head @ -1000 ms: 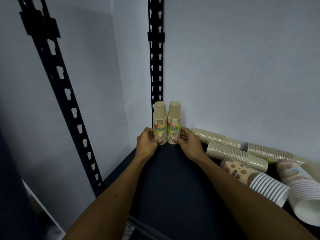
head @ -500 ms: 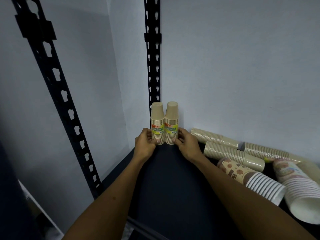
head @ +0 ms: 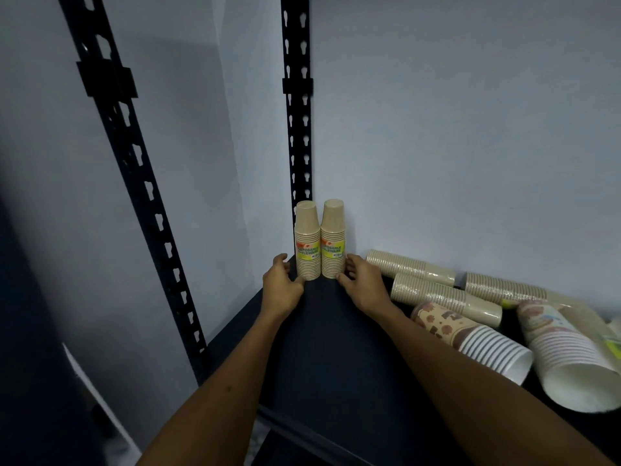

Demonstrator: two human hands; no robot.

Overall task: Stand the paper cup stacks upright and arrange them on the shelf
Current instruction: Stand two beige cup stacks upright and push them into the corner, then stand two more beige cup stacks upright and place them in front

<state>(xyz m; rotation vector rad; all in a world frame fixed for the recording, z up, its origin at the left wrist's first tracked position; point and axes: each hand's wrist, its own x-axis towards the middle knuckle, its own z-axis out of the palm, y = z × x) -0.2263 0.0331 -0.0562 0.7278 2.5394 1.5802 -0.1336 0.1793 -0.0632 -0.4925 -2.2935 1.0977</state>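
Note:
Two tan paper cup stacks stand upright side by side in the back left corner of the dark shelf point(head: 336, 348). The left stack point(head: 307, 237) and the right stack point(head: 333, 235) both carry yellow labels. My left hand point(head: 281, 287) touches the base of the left stack with its fingertips. My right hand point(head: 363, 280) rests against the base of the right stack. Neither hand lifts a stack. Further right, several stacks lie on their sides: tan ones point(head: 408, 265) point(head: 443, 299) point(head: 504, 287) and printed white ones point(head: 470, 334) point(head: 571, 358).
Black slotted uprights point(head: 297, 105) point(head: 131, 183) rise at the back corner and front left. Pale walls close the shelf at the back and left. The shelf's front edge point(head: 302, 428) runs below my forearms.
My fingers have loosened slightly at the bases of the two upright stacks. The stacks stay in the corner; the view shifted a little.

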